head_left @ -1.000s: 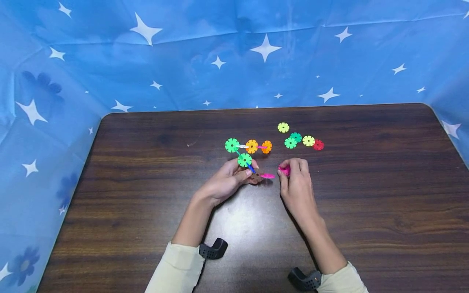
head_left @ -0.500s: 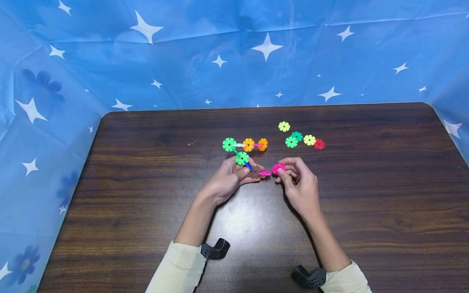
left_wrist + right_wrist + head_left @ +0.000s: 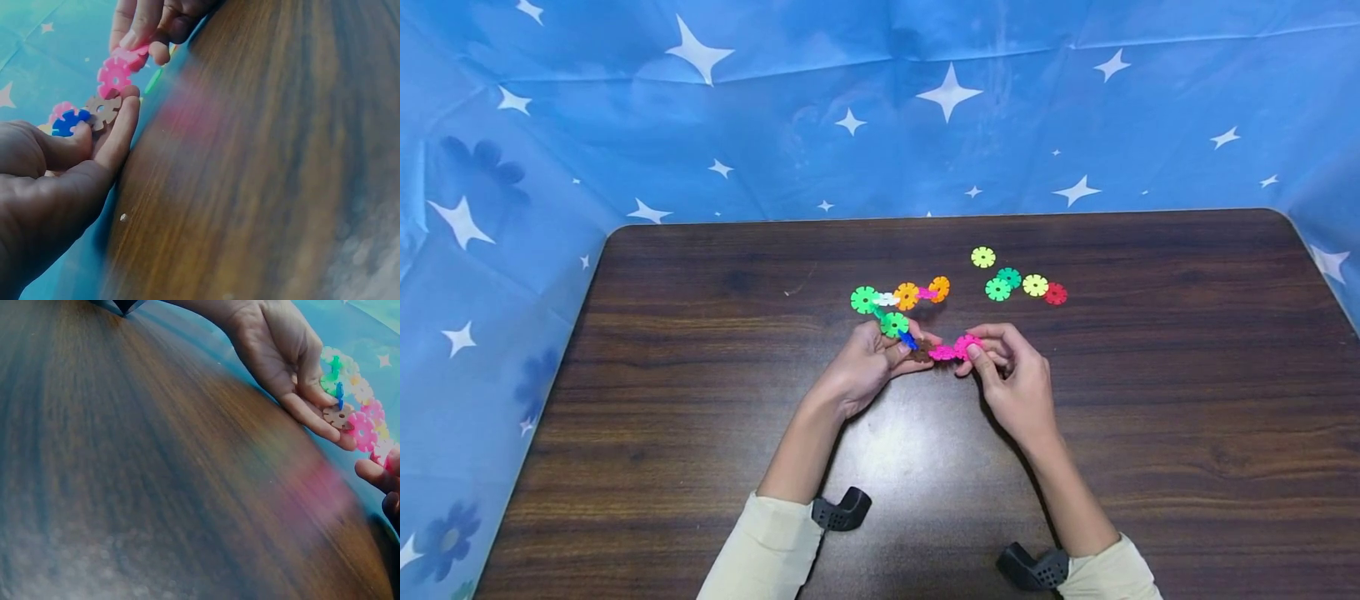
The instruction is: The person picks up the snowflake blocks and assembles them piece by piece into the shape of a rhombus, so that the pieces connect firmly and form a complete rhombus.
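Note:
My left hand (image 3: 863, 371) pinches a chain of notched plastic discs near its brown disc (image 3: 103, 112), with a blue disc (image 3: 70, 123) beside the thumb. From there the chain runs through green discs (image 3: 894, 324), a white one and orange discs (image 3: 906, 296) joined by a pink one. A pink disc (image 3: 115, 76) sticks out from the brown one toward the right. Between thumb and fingers, my right hand (image 3: 1017, 383) pinches another pink disc (image 3: 967, 347), its edge right at the chain's pink end disc. Fingers partly hide the brown disc in the head view.
Loose discs lie on the dark wooden table (image 3: 700, 400) beyond the right hand: yellow ones (image 3: 983, 257), green ones (image 3: 997, 289) and a red one (image 3: 1056, 293). A blue star-patterned cloth (image 3: 775, 108) hangs behind the table. Black bands (image 3: 842, 509) sit at both wrists.
My right hand has turned and come left, bringing its pink disc from apart to meeting the chain's pink end disc. The chain's far part has shifted slightly left and tilted.

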The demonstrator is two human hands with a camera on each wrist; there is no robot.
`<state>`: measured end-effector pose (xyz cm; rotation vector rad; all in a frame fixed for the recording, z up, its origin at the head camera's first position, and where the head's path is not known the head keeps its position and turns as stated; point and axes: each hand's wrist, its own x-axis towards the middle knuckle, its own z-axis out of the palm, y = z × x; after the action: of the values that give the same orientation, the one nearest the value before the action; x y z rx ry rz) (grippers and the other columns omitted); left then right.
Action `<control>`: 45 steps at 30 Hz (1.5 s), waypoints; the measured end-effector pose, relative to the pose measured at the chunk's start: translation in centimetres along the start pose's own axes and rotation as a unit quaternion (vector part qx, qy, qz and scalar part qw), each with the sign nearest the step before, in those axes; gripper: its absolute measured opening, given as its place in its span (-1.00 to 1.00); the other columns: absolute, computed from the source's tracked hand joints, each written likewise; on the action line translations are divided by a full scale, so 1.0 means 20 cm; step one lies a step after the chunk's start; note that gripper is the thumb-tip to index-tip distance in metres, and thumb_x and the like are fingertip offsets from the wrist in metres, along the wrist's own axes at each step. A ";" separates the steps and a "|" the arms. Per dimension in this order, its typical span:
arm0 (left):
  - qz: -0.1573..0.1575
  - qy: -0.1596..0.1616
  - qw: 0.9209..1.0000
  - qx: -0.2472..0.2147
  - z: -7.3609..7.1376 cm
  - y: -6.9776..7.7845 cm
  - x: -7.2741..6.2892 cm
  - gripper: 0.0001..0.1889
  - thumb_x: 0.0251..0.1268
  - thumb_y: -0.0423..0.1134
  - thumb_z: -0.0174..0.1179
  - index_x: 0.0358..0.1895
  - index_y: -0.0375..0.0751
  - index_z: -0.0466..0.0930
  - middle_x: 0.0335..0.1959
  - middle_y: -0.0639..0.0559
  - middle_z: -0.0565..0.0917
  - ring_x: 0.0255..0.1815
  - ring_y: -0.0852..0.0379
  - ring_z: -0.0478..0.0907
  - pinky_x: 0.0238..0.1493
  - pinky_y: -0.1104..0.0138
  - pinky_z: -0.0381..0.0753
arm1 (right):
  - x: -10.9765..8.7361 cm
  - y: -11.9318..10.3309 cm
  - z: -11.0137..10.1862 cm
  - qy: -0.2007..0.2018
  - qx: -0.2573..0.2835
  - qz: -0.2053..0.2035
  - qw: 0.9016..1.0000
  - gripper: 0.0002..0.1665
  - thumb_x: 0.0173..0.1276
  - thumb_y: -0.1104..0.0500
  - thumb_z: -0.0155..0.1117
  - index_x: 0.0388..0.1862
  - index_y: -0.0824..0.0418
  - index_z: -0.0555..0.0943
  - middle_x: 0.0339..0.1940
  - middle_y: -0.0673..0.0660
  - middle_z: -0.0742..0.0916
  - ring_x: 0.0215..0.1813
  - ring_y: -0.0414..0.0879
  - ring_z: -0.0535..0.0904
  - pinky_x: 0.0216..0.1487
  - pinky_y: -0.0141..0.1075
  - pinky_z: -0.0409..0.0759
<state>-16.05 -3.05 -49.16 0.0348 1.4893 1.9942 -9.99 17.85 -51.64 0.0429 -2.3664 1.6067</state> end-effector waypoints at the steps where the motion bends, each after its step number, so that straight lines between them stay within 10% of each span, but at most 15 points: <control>1: -0.001 0.003 1.000 -0.002 0.00 0.00 0.00 -0.80 0.71 -0.54 -0.18 0.01 -0.37 0.48 0.33 -0.47 0.62 0.33 -0.07 0.67 0.31 0.20 0.75 | 0.00 0.00 0.00 -0.001 0.003 0.001 1.000 -0.80 0.55 0.29 0.37 0.09 0.31 0.69 -0.42 0.18 0.86 -0.35 -0.26 0.80 -0.46 -0.55 0.49; 17: -0.022 0.004 0.999 0.036 0.01 -0.01 0.01 -0.79 0.68 -0.58 -0.13 0.13 -0.52 0.50 0.33 -0.48 0.64 0.34 -0.21 0.68 0.28 0.21 0.75 | 0.00 -0.01 -0.01 0.004 0.043 0.052 0.998 -0.82 0.50 0.27 0.44 -0.07 0.40 0.70 -0.21 0.35 0.87 -0.48 -0.34 0.78 -0.53 -0.50 0.65; 28: -0.027 0.008 0.999 0.041 0.02 -0.03 0.01 -0.79 0.61 -0.66 -0.13 0.09 -0.61 0.48 0.29 -0.60 0.61 0.22 -0.14 0.72 0.26 0.15 0.76 | -0.01 -0.01 0.00 0.001 -0.039 0.032 0.999 -0.82 0.46 0.22 0.50 -0.11 0.30 0.70 -0.34 0.18 0.89 -0.36 -0.31 0.84 -0.61 -0.53 0.39; 41: -0.037 -0.001 0.999 0.038 0.03 -0.02 0.00 -0.78 0.62 -0.65 -0.12 0.14 -0.61 0.46 0.34 -0.57 0.59 0.33 -0.26 0.67 0.28 0.15 0.75 | 0.00 -0.01 0.02 0.022 -0.045 0.014 0.999 -0.84 0.56 0.18 0.40 -0.08 0.29 0.70 -0.50 0.08 0.85 -0.44 -0.22 0.80 -0.47 -0.52 0.37; 45: -0.033 -0.002 0.999 0.020 0.03 -0.02 0.00 -0.80 0.66 -0.62 -0.16 0.12 -0.55 0.43 0.33 -0.57 0.59 0.29 -0.25 0.70 0.28 0.11 0.75 | 0.01 0.00 0.02 0.081 -0.093 -0.001 0.992 -0.77 0.65 0.23 0.23 0.11 0.27 0.74 -0.09 0.17 0.84 -0.07 0.01 0.69 -0.04 -0.34 0.49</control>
<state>-15.63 -2.44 -49.19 0.0057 1.5089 1.9106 -10.37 17.46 -51.82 -0.1172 -2.3763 1.3277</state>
